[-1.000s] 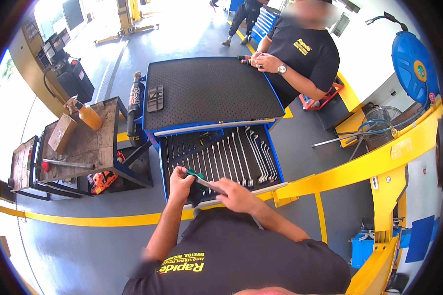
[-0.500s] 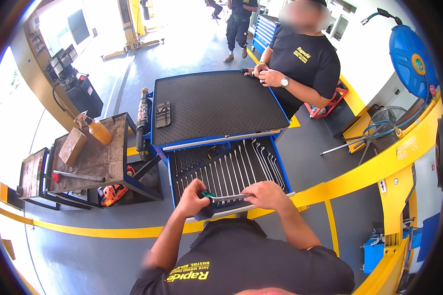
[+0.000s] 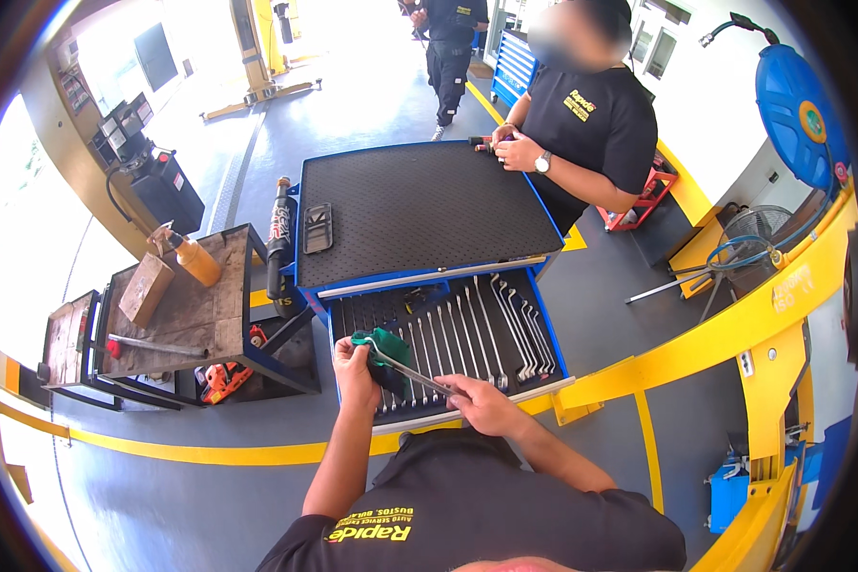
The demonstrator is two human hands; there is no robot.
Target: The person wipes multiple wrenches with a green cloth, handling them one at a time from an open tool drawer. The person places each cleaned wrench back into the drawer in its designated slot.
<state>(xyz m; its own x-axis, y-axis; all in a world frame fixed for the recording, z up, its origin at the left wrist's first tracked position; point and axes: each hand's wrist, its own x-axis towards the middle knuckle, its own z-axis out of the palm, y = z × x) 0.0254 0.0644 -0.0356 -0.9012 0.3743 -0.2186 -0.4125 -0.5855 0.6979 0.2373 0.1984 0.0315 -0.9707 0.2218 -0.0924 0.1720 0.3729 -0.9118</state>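
Observation:
Above an open tool drawer (image 3: 555,386), I hold a long silver wrench (image 3: 412,373) in both hands. Its left end is raised and its right end sits lower. My left hand (image 3: 355,381) is closed on a green cloth (image 3: 389,345) at the wrench's upper end. My right hand (image 3: 488,404) grips the lower end, hiding that tip. Beneath, a row of silver combination wrenches (image 3: 471,329) lies in the black drawer liner, with several offset wrenches (image 3: 517,329) at the right. The cloth and my hands cover part of the drawer's left side.
The blue tool cabinet's black top (image 3: 419,200) bears a small black tray (image 3: 318,229). A co-worker (image 3: 591,124) stands at its far right. A worn cart (image 3: 219,305) at left carries a spray bottle (image 3: 196,261) and a block (image 3: 147,289). A yellow beam (image 3: 677,348) crosses the right side.
The wrench has gone from nearly level to tilted, left end up. My left hand moved left and up, my right hand left and down. More green cloth shows. A distant person shifted.

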